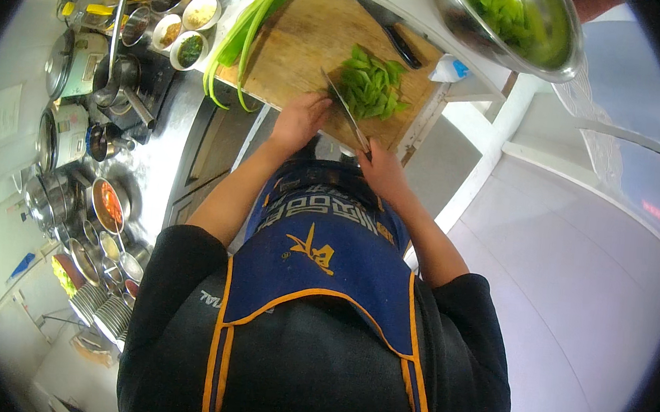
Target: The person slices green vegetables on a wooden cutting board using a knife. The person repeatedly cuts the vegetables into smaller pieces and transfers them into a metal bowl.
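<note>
My right hand (383, 163) grips the handle of a kitchen knife (344, 105) at the near edge of a wooden cutting board (297, 35). Its blade slants up and left, along the near-left side of a pile of sliced green vegetable (371, 87). Left of the blade, my left hand (302, 118) rests at the board's near edge, fingers together and pointing toward the knife; whether anything is under them is hidden. Long green stalks (251, 31), perhaps celery, lie along the board's left side and overhang its near edge.
A second knife with a black handle (402, 46) lies at the board's far right. Beyond is a steel bowl (574, 57) of cut greens. Small bowls of seasonings (190, 51), a ladle (113, 44) and pots (76, 64) crowd the left. A crumpled wrapper (450, 68) sits by the board.
</note>
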Tool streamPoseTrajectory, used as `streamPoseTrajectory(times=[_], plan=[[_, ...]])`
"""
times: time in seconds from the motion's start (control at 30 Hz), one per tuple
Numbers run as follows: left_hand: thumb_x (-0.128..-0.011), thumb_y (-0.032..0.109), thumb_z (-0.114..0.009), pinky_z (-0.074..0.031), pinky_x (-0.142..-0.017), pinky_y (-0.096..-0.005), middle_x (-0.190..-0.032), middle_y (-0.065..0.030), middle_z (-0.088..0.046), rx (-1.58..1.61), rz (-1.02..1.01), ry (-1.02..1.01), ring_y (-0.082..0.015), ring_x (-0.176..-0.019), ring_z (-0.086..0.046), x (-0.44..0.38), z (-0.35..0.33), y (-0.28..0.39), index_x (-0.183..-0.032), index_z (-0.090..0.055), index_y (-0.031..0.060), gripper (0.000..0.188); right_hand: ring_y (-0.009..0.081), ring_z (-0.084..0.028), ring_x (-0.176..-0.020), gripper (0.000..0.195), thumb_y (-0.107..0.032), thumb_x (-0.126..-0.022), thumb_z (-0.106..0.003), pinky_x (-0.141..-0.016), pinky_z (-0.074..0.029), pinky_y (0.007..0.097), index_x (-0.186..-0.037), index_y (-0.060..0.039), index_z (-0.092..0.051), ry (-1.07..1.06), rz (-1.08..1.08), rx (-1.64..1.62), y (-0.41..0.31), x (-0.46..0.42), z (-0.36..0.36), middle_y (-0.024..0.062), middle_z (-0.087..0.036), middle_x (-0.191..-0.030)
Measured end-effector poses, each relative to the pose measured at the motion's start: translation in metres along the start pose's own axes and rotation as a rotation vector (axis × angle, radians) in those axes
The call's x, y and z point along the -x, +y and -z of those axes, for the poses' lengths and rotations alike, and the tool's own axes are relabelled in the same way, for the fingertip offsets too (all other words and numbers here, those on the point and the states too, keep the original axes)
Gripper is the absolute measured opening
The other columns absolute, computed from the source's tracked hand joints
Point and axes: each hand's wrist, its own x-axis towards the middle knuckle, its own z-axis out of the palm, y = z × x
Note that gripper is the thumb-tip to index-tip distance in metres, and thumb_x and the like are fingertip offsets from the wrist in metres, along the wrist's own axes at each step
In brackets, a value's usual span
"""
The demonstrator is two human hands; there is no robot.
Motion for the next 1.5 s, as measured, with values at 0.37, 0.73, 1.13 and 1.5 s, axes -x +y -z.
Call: streamPoseTrajectory(times=[0.37,0.73,1.13,1.5], plan=[[-0.084,0.001,-0.063,-0.054,-0.096,-0.0428,-0.122,-0.0165,-0.067,0.004,-0.05,-0.058,-0.0367,-0.11,-0.065,0.008,-0.011,-0.016,-0.119,-0.069,0.0011,0.036,0.0526,-0.064,-0.087,0.03,-0.03,-0.102,-0.056,-0.074,-0.048,0.0592,-0.108,-0.0009,-0.051,0.03,0.027,-0.007,-0.019,0.018,0.005,0.0311,-0.066,-0.087],[-0.088,0.006,-0.067,-0.054,-0.095,-0.0426,-0.123,-0.0145,-0.067,0.003,-0.108,-0.054,-0.0353,-0.11,-0.064,0.004,-0.008,-0.015,-0.121,-0.068,0.0011,0.034,0.0533,-0.064,-0.092,0.03,-0.029,-0.102,-0.055,-0.077,-0.05,0.0614,-0.111,-0.0002,-0.05,0.035,0.007,0.032,0.005,-0.008,-0.023,0.0325,-0.066,-0.096],[-0.088,0.014,-0.069,-0.052,-0.095,-0.0438,-0.12,-0.0158,-0.064,-0.165,-0.122,-0.139,-0.0354,-0.111,-0.061,-0.001,0.005,0.011,-0.128,-0.064,0.0068,0.041,0.0505,-0.066,-0.081,0.032,-0.028,-0.102,-0.056,-0.068,-0.051,0.058,-0.116,0.0009,-0.051,0.1,0.01,0.033,-0.01,-0.001,0.01,0.0303,-0.067,-0.084],[-0.084,0.008,-0.07,-0.052,-0.09,-0.0449,-0.11,-0.0152,-0.066,-0.006,-0.037,-0.133,-0.0363,-0.105,-0.063,0.001,0.002,-0.013,-0.12,-0.065,0.0028,0.036,0.0522,-0.066,-0.091,0.034,-0.029,-0.102,-0.058,-0.077,-0.051,0.0581,-0.12,-0.0011,-0.051,-0.228,-0.142,0.017,0.007,0.069,0.038,0.0313,-0.069,-0.093]])
